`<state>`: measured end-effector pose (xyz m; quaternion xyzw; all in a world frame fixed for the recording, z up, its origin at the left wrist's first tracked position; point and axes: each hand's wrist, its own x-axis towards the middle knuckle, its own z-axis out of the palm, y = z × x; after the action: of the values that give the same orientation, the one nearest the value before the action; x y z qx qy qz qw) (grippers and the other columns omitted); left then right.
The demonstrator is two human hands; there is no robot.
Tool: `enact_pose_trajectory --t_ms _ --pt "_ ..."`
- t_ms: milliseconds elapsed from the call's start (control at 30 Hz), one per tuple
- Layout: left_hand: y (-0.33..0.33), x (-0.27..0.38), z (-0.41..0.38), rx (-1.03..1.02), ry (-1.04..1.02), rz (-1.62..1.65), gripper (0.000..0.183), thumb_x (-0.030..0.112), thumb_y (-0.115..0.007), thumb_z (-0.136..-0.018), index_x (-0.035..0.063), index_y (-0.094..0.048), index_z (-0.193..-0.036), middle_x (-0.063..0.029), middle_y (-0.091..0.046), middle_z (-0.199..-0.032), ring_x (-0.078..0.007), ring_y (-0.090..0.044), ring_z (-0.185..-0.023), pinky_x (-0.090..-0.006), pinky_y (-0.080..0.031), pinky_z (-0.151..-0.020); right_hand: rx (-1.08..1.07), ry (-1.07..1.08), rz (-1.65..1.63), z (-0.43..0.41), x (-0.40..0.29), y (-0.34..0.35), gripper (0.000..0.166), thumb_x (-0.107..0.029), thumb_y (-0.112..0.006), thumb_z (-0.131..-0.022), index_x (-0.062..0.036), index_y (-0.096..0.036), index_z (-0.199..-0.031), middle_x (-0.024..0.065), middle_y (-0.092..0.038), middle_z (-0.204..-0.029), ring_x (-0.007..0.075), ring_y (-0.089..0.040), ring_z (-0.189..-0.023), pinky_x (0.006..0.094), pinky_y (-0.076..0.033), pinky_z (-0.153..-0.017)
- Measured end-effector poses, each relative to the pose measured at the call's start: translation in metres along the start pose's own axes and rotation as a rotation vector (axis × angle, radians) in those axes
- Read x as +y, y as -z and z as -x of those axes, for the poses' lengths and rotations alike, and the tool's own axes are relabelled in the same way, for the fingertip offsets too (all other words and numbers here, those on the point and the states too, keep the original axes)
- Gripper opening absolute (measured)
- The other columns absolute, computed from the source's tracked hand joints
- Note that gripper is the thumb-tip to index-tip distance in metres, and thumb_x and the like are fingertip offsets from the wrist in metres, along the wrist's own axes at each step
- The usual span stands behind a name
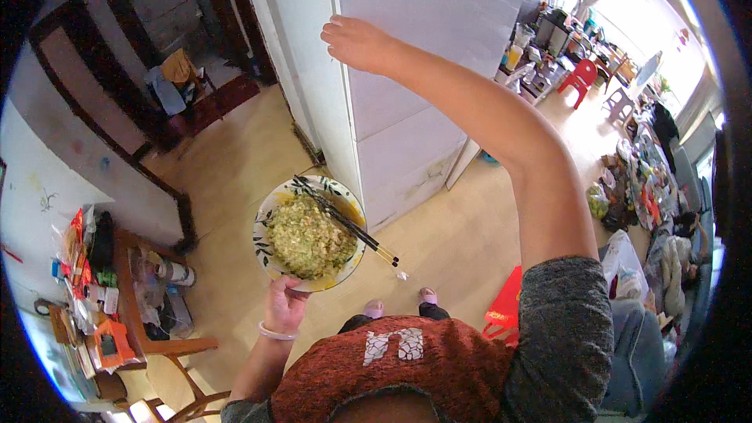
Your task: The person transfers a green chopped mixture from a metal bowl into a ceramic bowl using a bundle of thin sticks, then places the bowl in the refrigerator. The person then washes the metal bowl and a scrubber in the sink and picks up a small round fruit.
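My left hand (pixel 286 305) grips the near rim of a white bowl (pixel 260 249) with a dark leaf pattern. A heap of chopped, yellow-green food mixture (pixel 308 238) fills much of it. A pair of black chopsticks (pixel 346 223) with gold bands rests across the bowl, its ends jutting past the right rim. My right arm reaches up and forward. The fingers of my right hand (pixel 358 44) curl around the left edge of a tall white panel (pixel 411 106), which looks like a refrigerator door with a seam across it. My fingertips are partly hidden at that edge.
A wooden table (pixel 132 305) with packages stands at left, beside a wooden chair (pixel 170 376). A red bag (pixel 504 302) sits on the floor at right. Farther off are a red child's chair (pixel 580 79), a cluttered desk (pixel 543 79) and piled bags (pixel 637 182).
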<state>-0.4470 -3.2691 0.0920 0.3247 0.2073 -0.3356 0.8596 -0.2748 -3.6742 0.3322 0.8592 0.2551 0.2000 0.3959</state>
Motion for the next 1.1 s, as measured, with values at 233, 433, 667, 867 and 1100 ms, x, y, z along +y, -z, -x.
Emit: enact_pose_trajectory --t_ms 233,433,667,867,1100 --pt "-0.025 -0.020 0.024 0.001 -0.166 0.002 0.012 0.001 -0.055 -0.075 0.0054 -0.056 -0.087 -0.0060 -0.061 -0.077 -0.0228 -0.059 -0.074 -0.0442 -0.052 -0.074 0.321 0.057 -0.089 0.094 -0.031 0.068 0.020 -0.013 -0.060 -0.073 -0.0072 -0.064 -0.091 0.0099 -0.058 -0.109 0.0269 -0.050 -0.116 0.0363 -0.037 -0.105" --pt "-0.037 -0.015 0.034 0.031 -0.135 -0.038 0.015 0.002 -0.054 -0.077 0.0053 -0.056 -0.091 -0.0055 -0.061 -0.081 -0.0240 -0.060 -0.077 -0.0444 -0.052 -0.076 0.210 0.017 -0.148 0.246 -0.061 0.184 0.034 -0.030 -0.063 -0.081 -0.0053 -0.061 -0.105 0.0088 -0.053 -0.120 0.0280 -0.044 -0.124 0.0454 -0.037 -0.105" --pt "-0.093 0.017 -0.001 -0.087 -0.040 -0.056 0.007 0.003 -0.054 -0.079 0.0035 -0.056 -0.086 -0.0079 -0.059 -0.088 -0.0241 -0.060 -0.085 -0.0406 -0.054 -0.079 0.568 -1.118 -0.155 0.353 -0.114 0.208 0.064 -0.048 -0.046 -0.093 -0.0006 -0.041 -0.136 0.0183 -0.041 -0.136 0.0314 -0.036 -0.129 0.0453 -0.026 -0.109" --pt "-0.203 -0.006 -0.057 -0.330 -0.025 -0.122 0.046 -0.002 -0.047 -0.078 -0.0048 -0.042 -0.123 -0.0179 -0.051 -0.126 -0.0337 -0.053 -0.115 -0.0479 -0.048 -0.098 0.592 -1.377 -0.092 0.459 -0.078 0.199 0.054 -0.033 -0.046 -0.098 -0.0006 -0.033 -0.139 0.0160 -0.033 -0.144 0.0285 -0.034 -0.131 0.0424 -0.022 -0.111" --pt "-0.313 -0.008 -0.133 -0.457 -0.036 -0.154 0.045 -0.003 -0.048 -0.076 -0.0048 -0.042 -0.121 -0.0198 -0.050 -0.123 -0.0359 -0.052 -0.112 -0.0515 -0.048 -0.096 0.750 -1.454 -0.208 0.492 -0.058 0.171 0.058 -0.031 -0.049 -0.096 0.0004 -0.027 -0.139 0.0163 -0.033 -0.143 0.0277 -0.035 -0.130 0.0416 -0.025 -0.110"
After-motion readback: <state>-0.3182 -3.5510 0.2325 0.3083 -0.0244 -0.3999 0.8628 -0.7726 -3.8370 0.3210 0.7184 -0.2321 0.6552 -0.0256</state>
